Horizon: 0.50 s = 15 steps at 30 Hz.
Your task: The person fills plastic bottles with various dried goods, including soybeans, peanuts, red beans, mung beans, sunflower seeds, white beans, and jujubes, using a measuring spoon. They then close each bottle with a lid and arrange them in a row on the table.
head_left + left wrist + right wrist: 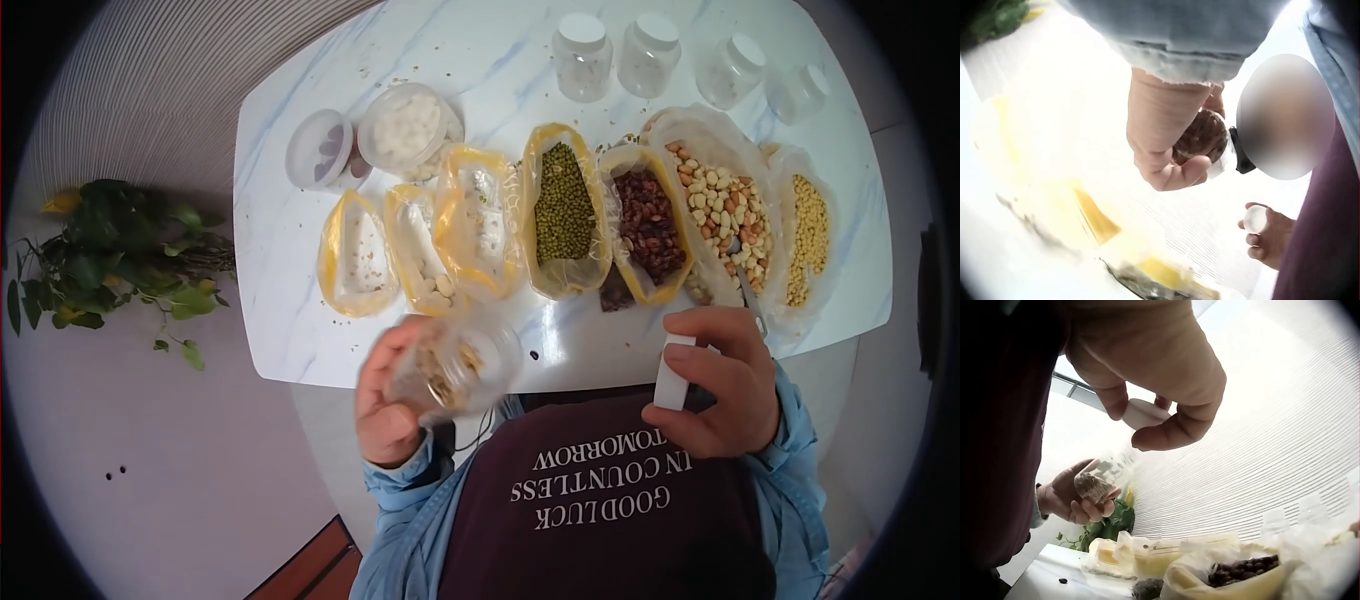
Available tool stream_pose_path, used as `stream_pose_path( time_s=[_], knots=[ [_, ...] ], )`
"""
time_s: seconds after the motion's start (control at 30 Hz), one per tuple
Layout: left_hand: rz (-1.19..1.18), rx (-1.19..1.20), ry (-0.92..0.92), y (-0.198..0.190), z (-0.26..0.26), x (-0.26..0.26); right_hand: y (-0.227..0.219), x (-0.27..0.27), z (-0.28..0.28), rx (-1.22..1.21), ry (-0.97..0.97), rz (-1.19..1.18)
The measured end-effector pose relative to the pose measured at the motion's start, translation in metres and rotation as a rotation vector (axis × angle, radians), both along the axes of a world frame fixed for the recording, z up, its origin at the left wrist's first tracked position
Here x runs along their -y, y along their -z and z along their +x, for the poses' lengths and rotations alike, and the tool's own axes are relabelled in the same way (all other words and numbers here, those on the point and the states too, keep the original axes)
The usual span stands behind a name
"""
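My left hand (388,400) grips a clear plastic jar (468,366), tilted with its open mouth to the right, over the table's near edge. Brownish pieces lie inside the jar, also seen in the left wrist view, where the left fingers curl round the jar (1205,139). To the right, my right hand (738,375) pinches a white screw lid (673,378) by its rim between thumb and fingers. The right wrist view has this lid (1143,414) in the foreground and the jar (1094,482) apart from it, lower left.
Across the white table (330,90) stand opened bags, including green beans (563,205), dark red dried fruit or beans (650,220), peanuts (725,205) and yellow beans (808,235). Several lidded jars (583,60) line the back. Tubs (405,125) stand back left; one dark bean (534,355) lies near the front edge.
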State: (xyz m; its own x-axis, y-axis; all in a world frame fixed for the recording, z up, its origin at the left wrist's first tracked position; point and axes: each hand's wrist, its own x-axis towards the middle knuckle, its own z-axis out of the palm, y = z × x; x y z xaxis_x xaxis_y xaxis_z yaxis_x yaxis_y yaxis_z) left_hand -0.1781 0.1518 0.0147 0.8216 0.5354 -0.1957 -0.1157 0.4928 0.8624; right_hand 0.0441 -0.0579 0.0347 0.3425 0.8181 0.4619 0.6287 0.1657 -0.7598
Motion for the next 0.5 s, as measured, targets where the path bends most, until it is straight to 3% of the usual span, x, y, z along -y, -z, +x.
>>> stream_pose_path(
  time_s=[0.13,0.23,0.5],
  knots=[
    [0.302,-0.23,-0.21,-0.018,0.02,-0.008,0.004,0.001,0.004,0.0,0.021,-0.022],
    [0.603,-0.486,-0.171,-0.009,0.029,-0.018,0.006,0.001,0.007,-0.002,0.003,-0.031],
    [0.609,-0.59,-0.2,-0.004,0.045,-0.015,0.01,0.002,0.01,-0.019,-0.008,-0.047]
  ],
)
